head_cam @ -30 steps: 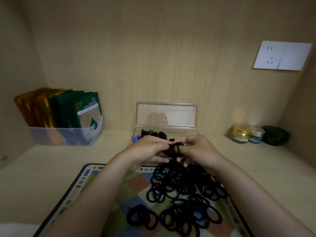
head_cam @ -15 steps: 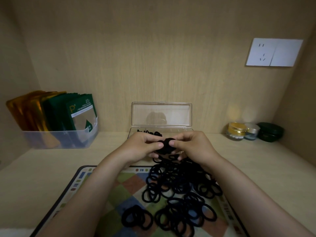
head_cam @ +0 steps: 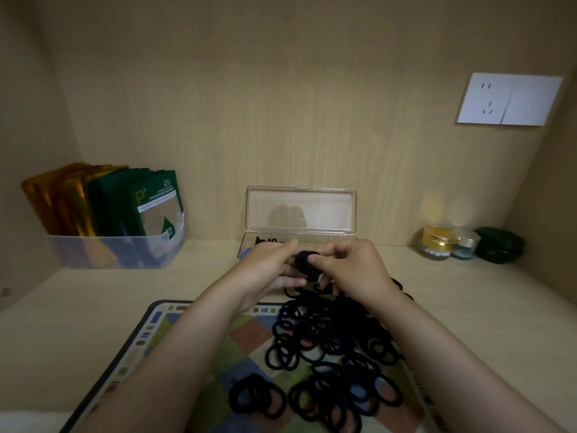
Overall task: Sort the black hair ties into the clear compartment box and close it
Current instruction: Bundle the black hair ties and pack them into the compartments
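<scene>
Head view shows your left grip (head_cam: 268,267) and right grip (head_cam: 354,270) meeting above the far end of the patterned mat (head_cam: 175,335). Both pinch one small wound bundle of black hair ties (head_cam: 304,260) between thumbs and curled fingers, and your right thumb presses on its front face. Just behind your knuckles, at the middle of the table's back edge, sits the clear compartment box (head_cam: 301,210), its lid standing upright against the back wall. A few black ties lie in its left compartments; much of the base is hidden behind your hands. The loose pile of hair ties (head_cam: 331,335) spreads over the right half of the mat, with a small separate cluster (head_cam: 257,398) near the mat's front edge. At the table's back left corner stands a translucent bin (head_cam: 118,253) of green and gold packets (head_cam: 103,198). Three jars (head_cam: 437,242) sit toward the back right corner.
</scene>
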`<state>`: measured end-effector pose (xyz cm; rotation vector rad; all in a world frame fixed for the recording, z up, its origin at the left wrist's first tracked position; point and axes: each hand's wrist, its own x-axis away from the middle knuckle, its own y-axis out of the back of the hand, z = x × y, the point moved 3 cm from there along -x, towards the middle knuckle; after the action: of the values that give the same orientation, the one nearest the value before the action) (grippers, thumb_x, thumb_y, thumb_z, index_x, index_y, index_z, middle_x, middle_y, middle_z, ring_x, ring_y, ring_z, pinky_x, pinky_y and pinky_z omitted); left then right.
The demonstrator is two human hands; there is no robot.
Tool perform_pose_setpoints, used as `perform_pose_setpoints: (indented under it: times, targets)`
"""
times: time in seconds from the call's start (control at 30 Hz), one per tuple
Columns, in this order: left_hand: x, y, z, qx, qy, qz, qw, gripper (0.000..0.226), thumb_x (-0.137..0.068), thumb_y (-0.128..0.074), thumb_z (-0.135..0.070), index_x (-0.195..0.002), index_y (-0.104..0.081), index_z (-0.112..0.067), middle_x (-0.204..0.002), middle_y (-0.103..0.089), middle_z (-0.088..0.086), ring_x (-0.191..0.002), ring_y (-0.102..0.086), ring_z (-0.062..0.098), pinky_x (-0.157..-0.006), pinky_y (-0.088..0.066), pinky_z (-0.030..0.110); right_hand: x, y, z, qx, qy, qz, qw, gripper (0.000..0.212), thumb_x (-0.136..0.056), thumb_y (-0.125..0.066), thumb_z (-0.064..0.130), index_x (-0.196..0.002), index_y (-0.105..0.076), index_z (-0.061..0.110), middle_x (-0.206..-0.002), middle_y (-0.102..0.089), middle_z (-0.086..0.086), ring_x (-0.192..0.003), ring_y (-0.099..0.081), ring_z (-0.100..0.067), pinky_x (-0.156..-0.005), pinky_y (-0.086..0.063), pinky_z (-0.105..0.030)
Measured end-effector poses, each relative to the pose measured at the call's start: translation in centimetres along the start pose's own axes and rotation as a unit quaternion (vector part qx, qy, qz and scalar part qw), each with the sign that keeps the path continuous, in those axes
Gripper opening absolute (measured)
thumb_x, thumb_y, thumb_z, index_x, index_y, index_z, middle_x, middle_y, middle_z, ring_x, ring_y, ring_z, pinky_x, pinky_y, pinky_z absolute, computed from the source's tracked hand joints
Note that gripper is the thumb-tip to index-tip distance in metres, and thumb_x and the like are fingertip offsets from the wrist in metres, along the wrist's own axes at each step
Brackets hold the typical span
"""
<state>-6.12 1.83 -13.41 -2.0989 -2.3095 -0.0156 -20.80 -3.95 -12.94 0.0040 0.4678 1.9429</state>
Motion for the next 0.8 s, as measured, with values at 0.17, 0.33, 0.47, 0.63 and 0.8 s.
perform_pose_setpoints:
  times: [0.17,0.33,0.47,0.63,0.8]
  targets:
    - [0.2,0.6,0.0,-0.122,-0.026,0.021,0.992,0.029,-0.094,-0.064,-0.01,-0.122,-0.07,-0.016,-0.114,-0.074,0.002,-0.1,-0.069,0.01,-0.081,-0.057,0.019,0.0,-0.7,0.1,0.013,-0.012,0.004,1.0,0.012,-0.084,-0.078,0.019,-0.086,-0.07,0.01,-0.057,-0.066,-0.008,-0.042,-0.057,-0.014,-0.038,-0.042,-0.025]
    - [0.3,3.5,-0.7,-0.183,-0.015,-0.055,0.982,0.029,-0.094,-0.063,-0.008,-0.12,-0.072,-0.017,-0.109,-0.074,0.001,-0.077,-0.066,0.009,-0.068,-0.056,0.017,-0.4,0.1,-0.1,0.157,0.054,-0.002,0.986,0.013,-0.085,-0.076,0.03,-0.079,-0.069,0.021,-0.065,-0.067,0.006,-0.048,-0.058,-0.001,-0.052,-0.044,-0.02]
    - [0.3,4.4,-0.8,-0.192,-0.025,-0.09,0.977,0.027,-0.094,-0.064,-0.009,-0.118,-0.071,-0.018,-0.101,-0.074,0.002,-0.049,-0.057,-0.003,-0.054,-0.047,0.011,0.0,-0.4,0.0,0.365,0.098,0.095,0.921,0.014,-0.086,-0.067,0.039,-0.086,-0.076,0.027,-0.083,-0.07,0.013,-0.076,-0.063,0.001,-0.073,-0.052,-0.022]
    - [0.2,4.2,-0.6,-0.218,-0.041,-0.086,0.971,0.027,-0.092,-0.066,-0.013,-0.117,-0.072,-0.022,-0.097,-0.074,-0.008,-0.073,-0.066,0.013,-0.075,-0.06,0.028,0.4,-2.2,-0.3,0.508,0.111,0.184,0.834,0.036,-0.078,-0.054,0.055,-0.097,-0.07,0.028,-0.099,-0.065,0.007,-0.091,-0.062,-0.016,-0.078,-0.055,-0.035]
    - [0.1,3.7,-0.6,-0.216,-0.057,-0.085,0.971,0.028,-0.092,-0.066,-0.012,-0.116,-0.072,-0.024,-0.094,-0.075,-0.002,-0.075,-0.063,0.017,-0.081,-0.058,0.035,0.2,-2.6,-0.3,0.523,0.12,0.18,0.824,0.024,-0.084,-0.061,0.046,-0.094,-0.072,0.027,-0.09,-0.069,0.006,-0.087,-0.063,-0.017,-0.073,-0.053,-0.033]
